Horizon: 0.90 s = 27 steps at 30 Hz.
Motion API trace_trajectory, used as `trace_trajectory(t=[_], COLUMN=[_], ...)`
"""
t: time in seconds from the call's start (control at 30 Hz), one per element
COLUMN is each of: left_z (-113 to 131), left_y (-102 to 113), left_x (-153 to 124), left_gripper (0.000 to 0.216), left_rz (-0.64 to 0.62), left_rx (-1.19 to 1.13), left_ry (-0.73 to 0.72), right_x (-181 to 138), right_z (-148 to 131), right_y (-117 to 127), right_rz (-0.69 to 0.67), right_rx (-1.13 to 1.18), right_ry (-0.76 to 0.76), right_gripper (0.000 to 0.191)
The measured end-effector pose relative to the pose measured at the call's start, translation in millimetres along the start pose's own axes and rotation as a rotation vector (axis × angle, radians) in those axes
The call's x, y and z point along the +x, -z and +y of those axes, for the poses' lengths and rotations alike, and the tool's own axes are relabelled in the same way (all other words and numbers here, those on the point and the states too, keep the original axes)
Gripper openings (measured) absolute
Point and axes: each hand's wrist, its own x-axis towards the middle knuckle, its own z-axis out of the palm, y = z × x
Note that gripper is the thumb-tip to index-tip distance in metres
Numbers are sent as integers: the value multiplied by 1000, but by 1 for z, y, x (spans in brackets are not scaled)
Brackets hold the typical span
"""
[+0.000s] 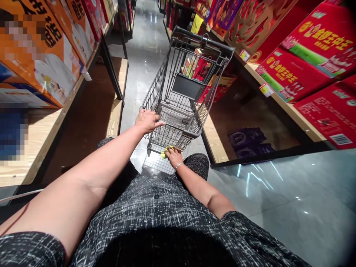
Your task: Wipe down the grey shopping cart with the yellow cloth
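A dark grey wire shopping cart [191, 134] stands in front of me, its handle end far from me. My left hand [148, 121] grips the top rim at the cart's near left corner, thumb lying along the rim. Lower down, my right hand [173, 155] presses a yellow cloth [164, 152] against the bottom of the cart's near end. The fingers are bent over the cloth, and much of it is hidden under them. A grey panel [185, 87] hangs at the fold-down seat inside the cart.
Orange boxes [55, 59] fill the left shelf [33, 148]. Red gift boxes [314, 40] are stacked on the right shelf [303, 122], with purple packs [247, 142] low beneath it. The tiled aisle floor [147, 40] runs ahead between the shelves.
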Motion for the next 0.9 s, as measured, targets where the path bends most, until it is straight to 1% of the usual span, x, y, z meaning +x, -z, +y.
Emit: trace_trajectory(t=[0.1, 0.17, 0.2, 0.27, 0.33, 0.4, 0.47, 0.5, 0.53, 0.57, 0.6, 0.7, 0.77, 0.83, 0.9], left_z=[-2, -6, -9, -13, -17, -20, -21, -21, -21, -21, -21, -22, -25, -28, -33], left_y=[1, 1, 1, 2, 3, 6, 9, 10, 11, 12, 12, 10, 8, 7, 6], left_x=[7, 13, 16, 23, 29, 34, 39, 42, 44, 47, 49, 55, 59, 63, 68], left_gripper=[60, 59, 58, 57, 57, 60, 63, 64, 65, 66, 66, 63, 61, 59, 59], left_rz=[-10, -15, -18, -27, -42, -69, -100, -116, -129, -140, -146, -136, -127, -123, -122], left_rx=[-16, 4, 13, 12, 0, 7, 40, 60, 78, 94, 104, 111, 108, 112, 114], left_ry=[9, 9, 8, 4, -1, -2, -3, -3, -3, -2, -1, -2, -3, -2, -1], right_x=[4, 7, 8, 7, 4, 1, 1, 3, 5, 7, 9, 11, 9, 5, 2], right_z=[-1, 2, 6, 15, 29, 43, 54, 57, 58, 58, 56, 45, 39, 36, 37], right_y=[3, 16, 27, 53, 80, 103, 113, 113, 109, 101, 91, 51, 27, 15, 17], right_rz=[-15, 10, 46, 176, 353, 500, 571, 568, 535, 475, 388, 58, -88, -144, -111], right_rx=[8, 11, 12, 12, 9, 0, -18, -29, -39, -49, -57, -72, -75, -64, -36], right_ry=[-6, -27, -44, -78, -98, -117, -144, -151, -149, -139, -126, -104, -110, -120, -120], right_gripper=[28, 35, 37, 39, 41, 43, 44, 44, 43, 42, 42, 44, 42, 39, 39])
